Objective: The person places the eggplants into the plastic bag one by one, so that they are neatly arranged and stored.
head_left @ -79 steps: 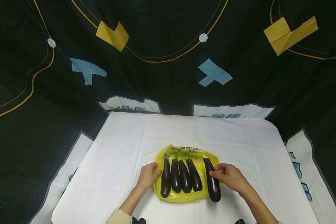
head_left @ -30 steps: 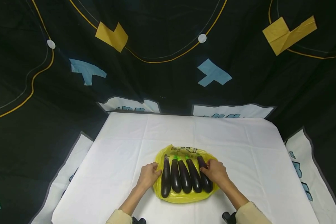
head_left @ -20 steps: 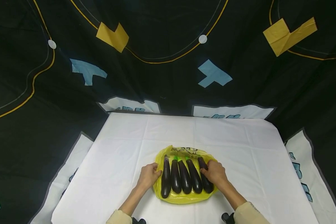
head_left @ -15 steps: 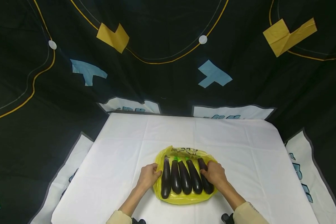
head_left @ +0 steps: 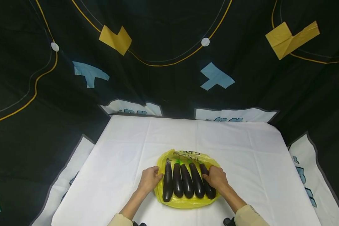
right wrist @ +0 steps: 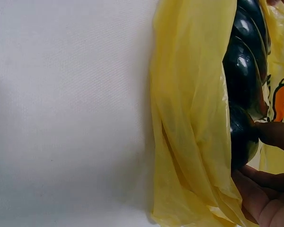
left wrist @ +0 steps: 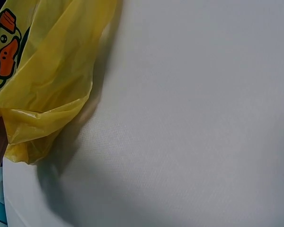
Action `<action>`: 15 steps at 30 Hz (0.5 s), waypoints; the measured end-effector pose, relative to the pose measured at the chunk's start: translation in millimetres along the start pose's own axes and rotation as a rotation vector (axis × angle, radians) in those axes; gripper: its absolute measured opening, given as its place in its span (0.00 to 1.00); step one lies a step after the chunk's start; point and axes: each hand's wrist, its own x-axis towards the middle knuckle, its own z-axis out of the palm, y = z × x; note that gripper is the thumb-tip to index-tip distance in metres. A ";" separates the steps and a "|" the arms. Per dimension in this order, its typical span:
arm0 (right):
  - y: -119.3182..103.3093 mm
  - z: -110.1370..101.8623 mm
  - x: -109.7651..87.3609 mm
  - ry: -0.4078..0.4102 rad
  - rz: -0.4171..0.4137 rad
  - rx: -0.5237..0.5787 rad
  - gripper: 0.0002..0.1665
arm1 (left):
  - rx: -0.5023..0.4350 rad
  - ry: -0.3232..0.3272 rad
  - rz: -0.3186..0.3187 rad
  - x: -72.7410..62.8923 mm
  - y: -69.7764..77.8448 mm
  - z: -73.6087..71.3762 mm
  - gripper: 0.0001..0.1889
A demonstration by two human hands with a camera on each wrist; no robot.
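Several dark purple eggplants (head_left: 187, 185) lie side by side on an opened yellow plastic bag (head_left: 183, 205), their stem ends pointing away. At the bag's left rim, my left hand (head_left: 149, 179) pinches the plastic; only a sliver of it shows in the left wrist view beside the bag (left wrist: 61, 61). My right hand (head_left: 217, 179) holds the rightmost eggplant (head_left: 210, 191) between thumb and fingers. In the right wrist view, the thumb lies on that eggplant (right wrist: 240, 135) with fingers beneath, and the bag's side wall (right wrist: 189, 104) hides part of the row.
A white cloth-covered table (head_left: 124, 141) spreads around the bag. Behind it hangs a black curtain (head_left: 164, 88) with yellow and blue patches. Black wrist gear (head_left: 228, 221) shows at the lower edge by the right sleeve (head_left: 250, 215).
My right hand has brought the rightmost eggplant left from the bag's right edge to lie against the others, and still holds it. My left hand has kept its place. The head view has tilted slightly.
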 end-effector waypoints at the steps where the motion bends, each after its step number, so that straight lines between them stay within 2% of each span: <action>1: 0.3 0.5 0.0 -0.001 0.002 -0.003 0.22 | -0.001 0.000 0.001 0.1 -0.2 0.2 0.04; 15: 0.3 0.9 -0.9 0.009 0.003 0.002 0.21 | 0.016 0.007 0.019 0.6 0.2 0.2 0.06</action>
